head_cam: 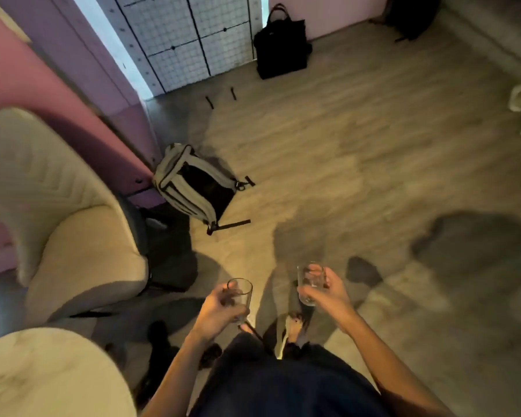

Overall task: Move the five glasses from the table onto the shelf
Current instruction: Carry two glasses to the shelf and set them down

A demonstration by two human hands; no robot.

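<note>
Clear glass is held in each hand, carried low in front of the body over the wooden floor. The left hand is wrapped around the left glass, fingers closed on its side, the glass roughly upright. The right hand is closed around the right glass, also near upright with its mouth up. No shelf can be identified with certainty; the wire-grid panel far ahead against the wall may belong to it, which is a guess. If so, the goal lies ahead and slightly left, well apart from both hands, the left hand marginally nearer. A pale round table edge lies at lower left, beside a cream armchair. A backpack lies on the floor between. Both forearms are extended forward, elbows bent.
</note>
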